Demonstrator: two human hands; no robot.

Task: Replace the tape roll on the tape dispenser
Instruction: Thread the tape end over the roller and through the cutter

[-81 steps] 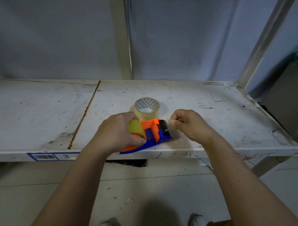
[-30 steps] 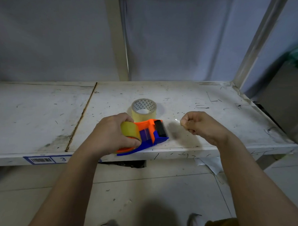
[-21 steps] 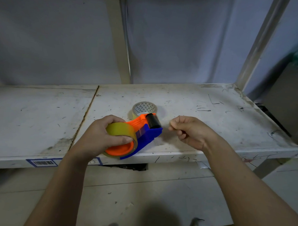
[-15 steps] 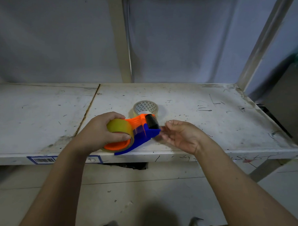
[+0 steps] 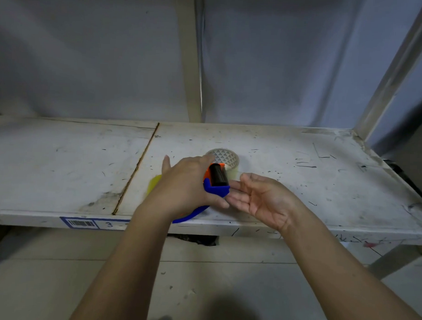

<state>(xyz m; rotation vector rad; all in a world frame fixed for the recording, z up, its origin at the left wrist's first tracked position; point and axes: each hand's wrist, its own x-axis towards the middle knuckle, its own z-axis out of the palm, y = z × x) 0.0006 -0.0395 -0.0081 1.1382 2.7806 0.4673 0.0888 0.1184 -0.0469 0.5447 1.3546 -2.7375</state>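
tape dispenser [image 5: 216, 184]: mostly behind left hand [image 5: 185, 185] | yellow roll [image 5: 154, 183]: sliver showing, blurred

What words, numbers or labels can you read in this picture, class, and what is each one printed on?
"3": on the blue-bordered label stuck to the front edge of the white shelf.
Barcode on the same label: a sign only, bars too fine to read.
Tape dispenser and spare tape roll: no readable text.
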